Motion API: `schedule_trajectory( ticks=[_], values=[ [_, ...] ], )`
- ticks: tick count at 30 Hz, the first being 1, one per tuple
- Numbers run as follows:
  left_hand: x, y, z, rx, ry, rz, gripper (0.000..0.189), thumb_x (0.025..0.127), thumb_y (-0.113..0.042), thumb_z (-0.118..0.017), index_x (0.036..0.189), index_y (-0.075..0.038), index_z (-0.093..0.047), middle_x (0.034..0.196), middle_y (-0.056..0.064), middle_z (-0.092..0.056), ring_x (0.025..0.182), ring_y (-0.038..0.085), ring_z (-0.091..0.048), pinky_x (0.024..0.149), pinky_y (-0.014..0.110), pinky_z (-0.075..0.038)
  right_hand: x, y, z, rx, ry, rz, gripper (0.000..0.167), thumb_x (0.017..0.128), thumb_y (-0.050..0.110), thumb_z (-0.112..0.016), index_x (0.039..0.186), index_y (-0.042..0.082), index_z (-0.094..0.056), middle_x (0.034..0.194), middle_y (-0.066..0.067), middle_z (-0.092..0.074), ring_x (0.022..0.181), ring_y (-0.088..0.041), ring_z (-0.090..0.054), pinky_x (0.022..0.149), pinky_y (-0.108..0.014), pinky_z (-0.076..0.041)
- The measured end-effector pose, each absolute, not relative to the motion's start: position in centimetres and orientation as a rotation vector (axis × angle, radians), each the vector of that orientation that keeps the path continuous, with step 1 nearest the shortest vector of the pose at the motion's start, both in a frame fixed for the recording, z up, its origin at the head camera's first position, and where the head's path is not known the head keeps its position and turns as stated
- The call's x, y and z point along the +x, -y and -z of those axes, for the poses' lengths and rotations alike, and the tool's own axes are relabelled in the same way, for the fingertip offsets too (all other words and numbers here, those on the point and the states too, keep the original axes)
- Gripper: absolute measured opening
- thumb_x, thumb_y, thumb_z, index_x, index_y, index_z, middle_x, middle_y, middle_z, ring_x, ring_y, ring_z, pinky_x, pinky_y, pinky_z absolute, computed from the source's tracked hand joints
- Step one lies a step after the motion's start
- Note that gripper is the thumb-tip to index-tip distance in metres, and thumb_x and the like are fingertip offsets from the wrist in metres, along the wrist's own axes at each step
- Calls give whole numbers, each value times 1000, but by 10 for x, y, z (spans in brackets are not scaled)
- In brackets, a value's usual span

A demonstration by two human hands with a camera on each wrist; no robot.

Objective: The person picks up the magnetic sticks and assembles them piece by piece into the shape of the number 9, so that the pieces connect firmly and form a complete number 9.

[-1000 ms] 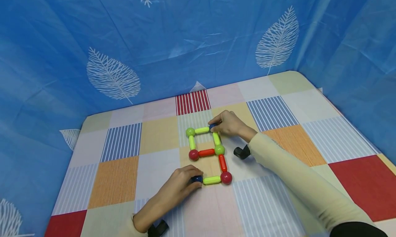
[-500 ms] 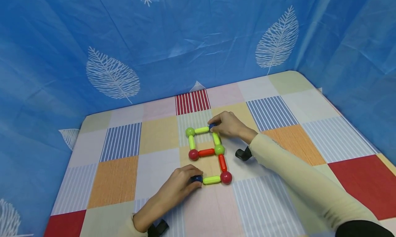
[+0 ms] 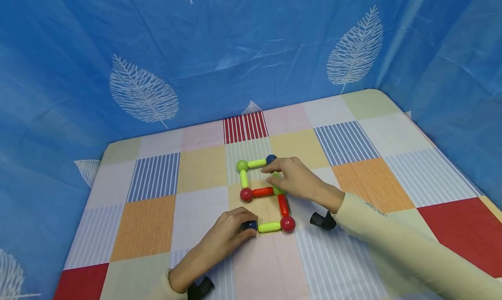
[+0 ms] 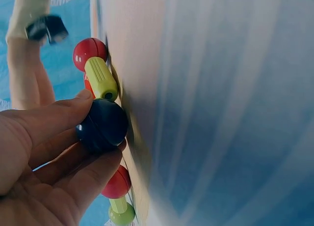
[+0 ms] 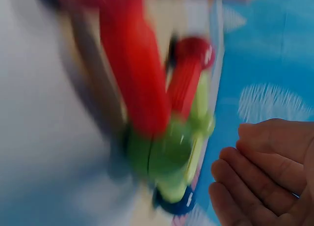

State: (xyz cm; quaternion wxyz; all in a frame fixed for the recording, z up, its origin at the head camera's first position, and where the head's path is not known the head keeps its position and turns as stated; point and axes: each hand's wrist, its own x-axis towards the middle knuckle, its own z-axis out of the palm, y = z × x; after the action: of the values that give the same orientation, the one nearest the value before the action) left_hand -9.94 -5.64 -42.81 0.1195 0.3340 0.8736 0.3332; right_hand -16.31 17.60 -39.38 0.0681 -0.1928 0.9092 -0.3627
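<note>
My left hand (image 3: 227, 232) pinches a dark blue ball (image 4: 103, 125) between thumb and fingers at the near end of a toy frame of balls and rods. A yellow-green rod (image 3: 269, 227) runs from that ball to a red ball (image 3: 288, 224). From there a red rod (image 3: 283, 205) leads to a green ball (image 5: 159, 150). Above that green ball is my right hand (image 3: 298, 181), fingers extended and holding nothing, partly covering it in the head view. The second blue ball (image 3: 270, 159) sits just beyond the fingertips. Motion blurs the right wrist view.
The frame's far square also has a green ball (image 3: 242, 165), another red ball (image 3: 246, 194) and a second red rod (image 3: 262, 192). A patchwork cloth (image 3: 204, 169) covers the table. Blue leaf-print curtains (image 3: 251, 43) enclose its back and sides.
My right hand has let go of the far blue ball and drawn back toward me and slightly right. The left hand keeps its hold, and the frame lies much as before.
</note>
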Motion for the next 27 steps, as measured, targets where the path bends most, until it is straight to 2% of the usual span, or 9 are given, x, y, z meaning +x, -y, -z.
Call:
schedule_trajectory(
  ticks=[3,5,7,11,15,22,27],
  values=[
    [-100,57,428,995,-2554,-992,24,88,-9,-74,109,1,-72,108,6,-69,102,15,-64,87,30,-54,-142,-171,391,-621,-2663,1107,23,91,11,-71,114,7,-74,110,-1,-71,94,-16,-64,80,-33,-55],
    [-100,57,429,1009,-2558,-1002,24,87,-9,-74,109,1,-72,107,6,-69,102,15,-64,86,30,-54,-131,-169,392,-659,-2616,1101,21,90,10,-71,111,6,-75,105,-1,-71,83,-12,-62,70,-28,-54],
    [-99,57,429,1012,-2560,-1007,23,87,-8,-74,108,1,-72,107,6,-69,102,15,-64,85,29,-54,-122,-167,395,-701,-2587,1072,20,90,9,-71,109,4,-75,103,-2,-71,78,-10,-59,66,-25,-52],
    [-99,58,430,1005,-2559,-1013,23,87,-8,-75,108,1,-72,106,5,-69,100,14,-65,84,29,-54,-110,-165,405,-873,-2662,915,16,90,8,-70,104,3,-75,98,-2,-71,82,-7,-61,72,-24,-53],
    [-99,58,430,999,-2552,-1017,24,87,-8,-74,109,1,-72,106,5,-69,100,14,-65,84,29,-54,-102,-162,413,-1044,-2723,764,10,89,11,-71,97,6,-76,91,2,-68,83,-6,-61,73,-26,-53],
    [-99,57,430,990,-2551,-1023,23,87,-6,-74,109,0,-72,106,5,-70,99,15,-65,84,30,-54,-97,-157,418,-1081,-2666,702,14,83,14,-79,96,9,-77,90,5,-67,83,-3,-58,75,-24,-51],
    [-99,57,430,993,-2546,-1037,23,87,-6,-74,109,1,-72,105,6,-70,99,16,-65,84,31,-55,-95,-155,419,-1090,-2683,653,15,80,9,-80,95,8,-76,89,4,-67,83,-4,-58,75,-26,-52]
  ],
)
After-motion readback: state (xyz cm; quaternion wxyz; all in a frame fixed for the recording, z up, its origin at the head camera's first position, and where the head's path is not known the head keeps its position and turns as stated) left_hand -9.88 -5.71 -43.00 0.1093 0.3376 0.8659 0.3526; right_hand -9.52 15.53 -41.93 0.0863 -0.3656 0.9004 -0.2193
